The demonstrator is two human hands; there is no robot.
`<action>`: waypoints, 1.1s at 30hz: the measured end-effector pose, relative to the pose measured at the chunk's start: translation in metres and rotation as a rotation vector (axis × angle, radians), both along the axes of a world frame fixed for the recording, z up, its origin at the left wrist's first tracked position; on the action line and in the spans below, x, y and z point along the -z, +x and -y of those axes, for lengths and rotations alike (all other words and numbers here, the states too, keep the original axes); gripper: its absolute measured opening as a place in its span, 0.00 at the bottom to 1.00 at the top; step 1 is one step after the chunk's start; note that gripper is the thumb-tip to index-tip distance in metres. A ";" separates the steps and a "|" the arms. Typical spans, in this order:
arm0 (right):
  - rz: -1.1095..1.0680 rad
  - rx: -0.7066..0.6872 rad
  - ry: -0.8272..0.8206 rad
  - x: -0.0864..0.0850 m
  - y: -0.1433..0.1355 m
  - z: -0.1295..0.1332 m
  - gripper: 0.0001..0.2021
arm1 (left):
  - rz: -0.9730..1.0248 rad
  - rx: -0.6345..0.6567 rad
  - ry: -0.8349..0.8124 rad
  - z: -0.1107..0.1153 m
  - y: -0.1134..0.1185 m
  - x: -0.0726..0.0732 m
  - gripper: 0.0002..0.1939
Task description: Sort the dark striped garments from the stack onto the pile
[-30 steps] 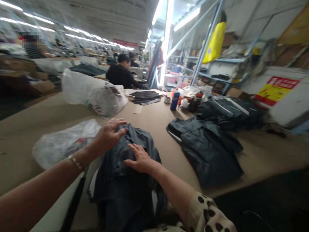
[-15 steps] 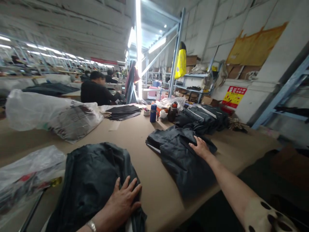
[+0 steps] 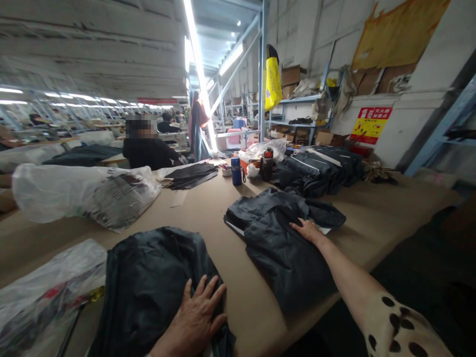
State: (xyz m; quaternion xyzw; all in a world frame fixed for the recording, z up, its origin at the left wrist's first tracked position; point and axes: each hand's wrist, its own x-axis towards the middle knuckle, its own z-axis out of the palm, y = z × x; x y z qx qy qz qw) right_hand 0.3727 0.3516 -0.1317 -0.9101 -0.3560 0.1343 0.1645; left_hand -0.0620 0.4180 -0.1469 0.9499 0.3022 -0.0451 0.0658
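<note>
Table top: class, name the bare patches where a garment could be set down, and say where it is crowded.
Bare table runs between the near dark garment under the left hand and the dark pile under the right hand, up towards the blue bottle. The far right corner is bare too. Bags crowd the left.

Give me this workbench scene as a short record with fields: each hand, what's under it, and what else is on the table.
left hand: flat, fingers spread, on the near dark garment
right hand: flat on the second dark garment, arm stretched out
table: brown surface
far pile: dark garments with white stripes
bottles: blue bottle, dark bottle
bags: large plastic bag, smaller plastic bag at near left
others: a person in black seated beyond the table
</note>
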 end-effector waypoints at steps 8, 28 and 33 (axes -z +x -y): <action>0.062 -0.178 -0.013 -0.009 -0.087 0.039 0.39 | 0.114 0.047 0.035 0.000 -0.002 0.004 0.30; -0.379 -0.387 0.544 -0.057 -0.143 0.094 0.17 | 0.778 -0.508 -1.626 0.060 0.143 -0.061 0.16; -0.934 -0.325 0.692 -0.069 -0.169 0.106 0.16 | 1.069 -0.427 -1.765 0.066 0.124 -0.082 0.14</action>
